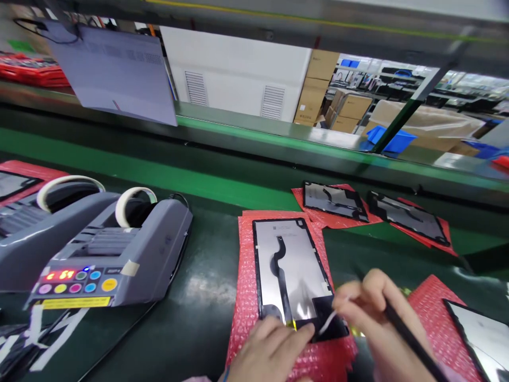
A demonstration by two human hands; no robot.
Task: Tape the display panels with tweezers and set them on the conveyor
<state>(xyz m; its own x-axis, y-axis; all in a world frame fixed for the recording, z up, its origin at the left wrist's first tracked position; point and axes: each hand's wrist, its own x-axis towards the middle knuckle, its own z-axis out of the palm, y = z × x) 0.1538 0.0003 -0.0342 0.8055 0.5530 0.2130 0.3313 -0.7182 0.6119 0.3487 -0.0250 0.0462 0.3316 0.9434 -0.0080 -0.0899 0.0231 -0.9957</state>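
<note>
A tablet display panel point(300, 281) lies back side up on a stack of red bubble-wrap sheets point(243, 286). Its silver back carries a black flex cable, with a bit of yellow at the lower end. My left hand point(272, 350) rests on the panel's lower edge, fingers stretched out over it. Pinched in my right hand point(377, 313) is a thin white strip point(328, 321), probably tape, whose free end reaches the black lower right corner of the panel. A slim black stick-like tool point(409, 334) also sits in the right hand; its kind cannot be made out.
On the left stand two grey tape dispensers point(159, 249) with white tape rolls point(126, 204). More panels on red wrap lie at the back right point(336, 201), far right point(409, 217) and lower right point(483, 334). A metal shelf beam point(270, 34) crosses above.
</note>
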